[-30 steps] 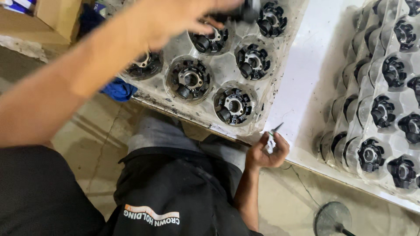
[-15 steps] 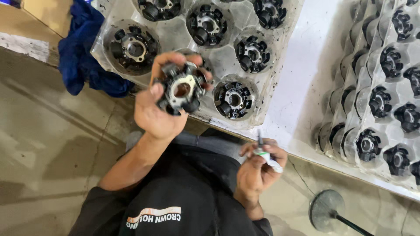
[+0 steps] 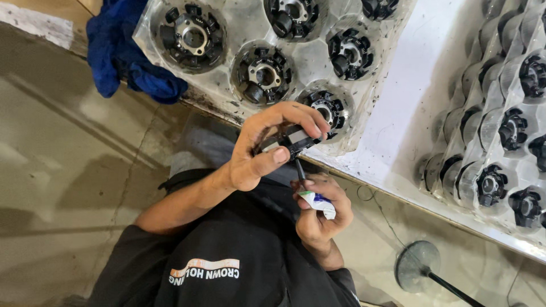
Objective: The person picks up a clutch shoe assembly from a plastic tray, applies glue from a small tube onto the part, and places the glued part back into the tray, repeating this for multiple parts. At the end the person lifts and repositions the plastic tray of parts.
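My left hand (image 3: 267, 145) grips a round black stator-like part (image 3: 287, 141) edge-on, held over my lap just below the table edge. My right hand (image 3: 318, 213) holds a small white and blue tube (image 3: 317, 202) whose dark nozzle points up and touches the underside of the part. Just above, a clear plastic tray (image 3: 310, 59) carries several similar black wound parts with metal hubs, one (image 3: 329, 109) right behind my fingers.
A white table surface (image 3: 409, 108) runs to the right, bearing stacked clear trays (image 3: 500, 131) filled with more black parts. A blue cloth (image 3: 122, 57) hangs over the table's left edge. A round metal stand base (image 3: 417, 266) rests on the concrete floor.
My left hand has lowered the part from in front of the tray and turned it edge-on. My right hand has risen, bringing the tube's nozzle against it.
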